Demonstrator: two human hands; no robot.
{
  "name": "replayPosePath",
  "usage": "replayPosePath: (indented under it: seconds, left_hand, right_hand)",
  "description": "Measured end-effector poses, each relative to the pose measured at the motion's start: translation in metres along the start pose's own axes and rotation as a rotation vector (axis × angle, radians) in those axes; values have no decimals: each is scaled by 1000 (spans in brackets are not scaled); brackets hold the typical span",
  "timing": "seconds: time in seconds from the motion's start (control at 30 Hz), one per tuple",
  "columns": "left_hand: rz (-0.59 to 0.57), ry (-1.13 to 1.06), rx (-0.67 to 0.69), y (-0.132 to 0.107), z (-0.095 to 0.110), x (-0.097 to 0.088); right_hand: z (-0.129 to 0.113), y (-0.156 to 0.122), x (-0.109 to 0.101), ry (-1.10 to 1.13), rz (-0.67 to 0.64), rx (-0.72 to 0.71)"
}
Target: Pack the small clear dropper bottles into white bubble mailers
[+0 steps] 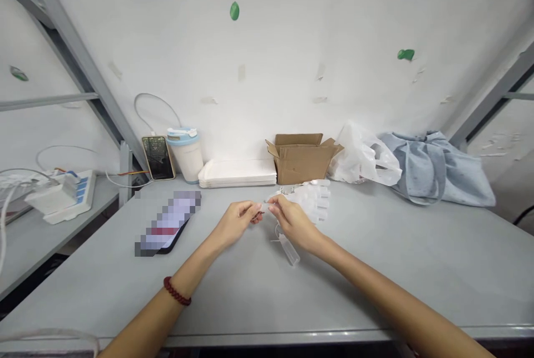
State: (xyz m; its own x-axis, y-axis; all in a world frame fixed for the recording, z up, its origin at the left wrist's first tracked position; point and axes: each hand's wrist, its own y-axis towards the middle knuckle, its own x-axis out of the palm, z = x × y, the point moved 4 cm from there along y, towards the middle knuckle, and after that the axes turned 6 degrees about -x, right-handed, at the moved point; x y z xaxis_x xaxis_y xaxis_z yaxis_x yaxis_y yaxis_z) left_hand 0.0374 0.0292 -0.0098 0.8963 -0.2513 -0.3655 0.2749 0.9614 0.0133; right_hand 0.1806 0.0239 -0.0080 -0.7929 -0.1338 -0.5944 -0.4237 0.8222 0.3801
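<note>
My left hand point(238, 223) is closed in a pinch, with a small dark bit showing at its fingertips. Close by on its right, my right hand point(295, 225) pinches too, and a small whitish translucent piece point(267, 208) shows between the two hands. What kind of thing it is I cannot make out. Just below my right hand lies a small clear plastic bottle point(289, 250) with a thin tip and a loop. Several similar translucent white bottles point(320, 202) lie in a cluster behind the right hand, partly hidden by it.
Along the wall stand a phone point(158, 157), a cup with a blue lid point(186, 155), a stack of white packets point(237, 173), an open cardboard box point(302, 164), a white plastic bag point(361, 155) and a blue cloth bag point(454, 171). Another phone point(171, 223) lies left, its screen blurred.
</note>
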Motion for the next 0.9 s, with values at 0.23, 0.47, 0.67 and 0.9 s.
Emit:
replayPosePath:
  seconds: [0.23,0.47,0.67,0.9]
  left_hand:
    - [36,118,118,-3,23,1]
    - [-119,107,-27,2,15,0]
    - [-64,118,19,8,19,2]
    - [79,378,144,1,29,2]
  right_hand:
    - [7,0,-2,567,81,360]
    - [10,2,-1,477,147,262]
    - [10,12,-15,202,134,128]
    - [13,17,-15,314,43,267]
